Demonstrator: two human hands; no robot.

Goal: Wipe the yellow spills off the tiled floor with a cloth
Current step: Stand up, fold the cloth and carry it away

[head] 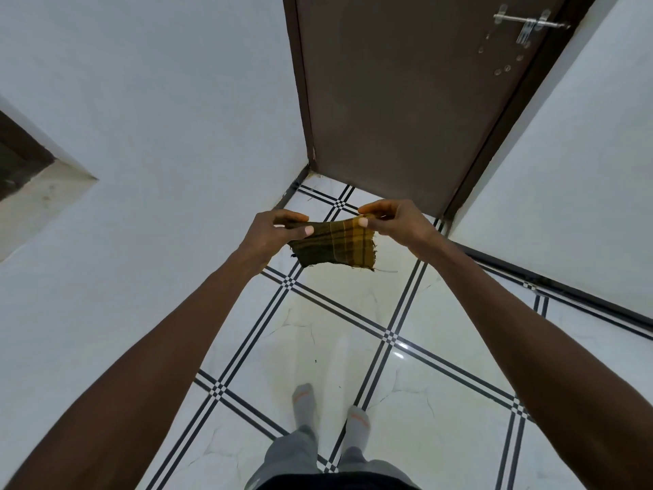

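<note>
Cloth (334, 244) hangs spread in the air in front of the door (406, 100), left hand (272, 231) and right hand (392, 221) each pinching a top corner. Judged step: readying it; next means crouching to the tiled floor (339, 334), where faint yellowish marks show.

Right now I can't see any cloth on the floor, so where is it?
In the head view the checked cloth hangs mid-frame above the tiled floor, stretched between the left hand and right hand, just before the brown door.
</note>
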